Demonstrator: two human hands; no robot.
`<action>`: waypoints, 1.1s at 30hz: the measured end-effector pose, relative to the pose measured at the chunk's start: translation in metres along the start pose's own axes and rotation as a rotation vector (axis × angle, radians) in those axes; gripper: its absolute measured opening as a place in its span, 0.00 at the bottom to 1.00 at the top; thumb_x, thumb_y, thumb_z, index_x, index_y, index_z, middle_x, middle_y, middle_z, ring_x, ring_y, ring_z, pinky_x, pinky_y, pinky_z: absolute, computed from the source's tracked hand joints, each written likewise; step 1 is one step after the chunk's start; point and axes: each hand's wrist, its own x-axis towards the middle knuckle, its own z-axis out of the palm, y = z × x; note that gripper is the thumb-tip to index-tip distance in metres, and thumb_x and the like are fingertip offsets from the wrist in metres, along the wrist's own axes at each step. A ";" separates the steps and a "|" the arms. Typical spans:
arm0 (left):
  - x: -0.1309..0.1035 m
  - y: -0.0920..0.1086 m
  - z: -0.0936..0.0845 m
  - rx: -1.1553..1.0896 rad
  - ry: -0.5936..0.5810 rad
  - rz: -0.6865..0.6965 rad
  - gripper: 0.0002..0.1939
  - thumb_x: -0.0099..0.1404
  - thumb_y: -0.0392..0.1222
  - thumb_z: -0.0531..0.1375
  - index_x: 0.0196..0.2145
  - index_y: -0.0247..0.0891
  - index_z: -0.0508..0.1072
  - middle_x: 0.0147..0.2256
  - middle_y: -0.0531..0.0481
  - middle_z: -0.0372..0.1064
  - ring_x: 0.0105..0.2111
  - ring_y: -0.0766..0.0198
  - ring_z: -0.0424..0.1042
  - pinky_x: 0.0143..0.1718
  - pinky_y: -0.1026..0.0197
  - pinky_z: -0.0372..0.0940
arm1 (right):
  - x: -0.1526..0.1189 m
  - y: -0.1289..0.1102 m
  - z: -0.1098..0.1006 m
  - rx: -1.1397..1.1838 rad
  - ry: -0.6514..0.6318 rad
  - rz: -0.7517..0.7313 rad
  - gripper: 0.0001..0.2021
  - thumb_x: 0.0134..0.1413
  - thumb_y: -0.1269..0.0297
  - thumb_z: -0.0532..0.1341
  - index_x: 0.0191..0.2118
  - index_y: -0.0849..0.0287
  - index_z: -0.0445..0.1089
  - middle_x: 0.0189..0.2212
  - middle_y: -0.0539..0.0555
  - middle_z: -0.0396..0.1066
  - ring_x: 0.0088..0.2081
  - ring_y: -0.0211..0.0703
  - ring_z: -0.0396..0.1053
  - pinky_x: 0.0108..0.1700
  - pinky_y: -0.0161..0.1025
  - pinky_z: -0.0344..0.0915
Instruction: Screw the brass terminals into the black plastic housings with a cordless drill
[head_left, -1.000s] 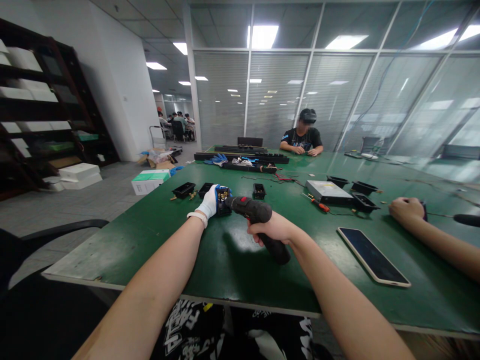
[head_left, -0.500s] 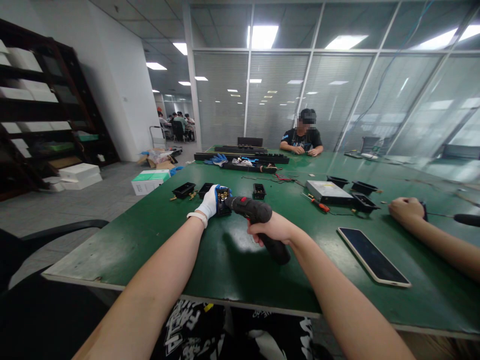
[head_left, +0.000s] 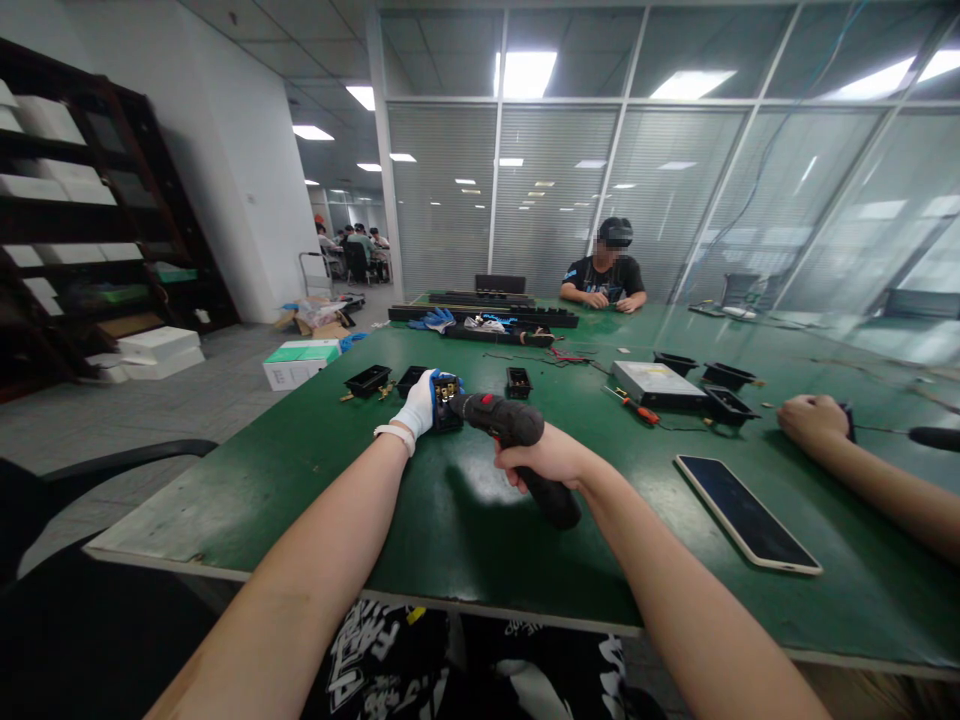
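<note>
My left hand, in a white and blue glove, is closed around a small black box with brass-coloured parts inside. The box is tilted so its open side faces me. Bare and wrapped round the grip of a black power drill, my right hand is to the right of the box. The drill's front end points left at the box's inside; its exact contact with the metal parts is too small to tell. Another black box is just behind my gloved hand, partly hidden by it.
Black boxes lie on the green table. To the right are a silver case, a screwdriver and a phone. Another person's hand is at the right; a person sits across.
</note>
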 end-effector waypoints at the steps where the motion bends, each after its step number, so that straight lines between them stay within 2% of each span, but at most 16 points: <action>1: 0.000 0.000 0.000 0.001 0.000 0.004 0.20 0.78 0.44 0.52 0.38 0.33 0.81 0.27 0.39 0.79 0.24 0.53 0.80 0.32 0.55 0.78 | 0.000 0.000 0.000 -0.002 0.004 0.003 0.08 0.42 0.71 0.68 0.30 0.56 0.70 0.19 0.49 0.74 0.20 0.41 0.70 0.22 0.36 0.70; 10: 0.009 -0.002 -0.005 -0.020 -0.026 -0.004 0.19 0.76 0.43 0.52 0.39 0.33 0.81 0.26 0.40 0.78 0.24 0.53 0.78 0.32 0.56 0.78 | -0.001 -0.002 0.001 0.009 0.005 0.011 0.08 0.42 0.70 0.69 0.30 0.56 0.70 0.19 0.50 0.74 0.20 0.42 0.70 0.23 0.37 0.69; 20: 0.007 -0.003 -0.007 -0.019 0.052 0.006 0.18 0.75 0.47 0.59 0.47 0.29 0.83 0.30 0.39 0.82 0.26 0.51 0.82 0.37 0.52 0.79 | -0.001 -0.001 0.000 0.005 0.006 0.027 0.08 0.42 0.70 0.70 0.30 0.55 0.70 0.20 0.49 0.74 0.21 0.42 0.70 0.24 0.37 0.70; 30: 0.009 -0.003 -0.006 -0.025 0.039 0.005 0.17 0.75 0.46 0.58 0.45 0.30 0.83 0.27 0.40 0.80 0.25 0.51 0.81 0.34 0.54 0.79 | -0.002 -0.005 0.002 -0.021 0.010 0.037 0.07 0.44 0.71 0.69 0.28 0.56 0.70 0.20 0.49 0.74 0.21 0.41 0.70 0.24 0.37 0.70; 33: 0.006 -0.002 -0.004 -0.006 0.023 0.007 0.19 0.76 0.45 0.55 0.42 0.30 0.82 0.27 0.39 0.80 0.25 0.52 0.80 0.33 0.55 0.78 | -0.001 -0.003 0.001 -0.014 0.015 0.032 0.08 0.44 0.70 0.70 0.30 0.55 0.70 0.20 0.49 0.74 0.21 0.42 0.70 0.23 0.37 0.70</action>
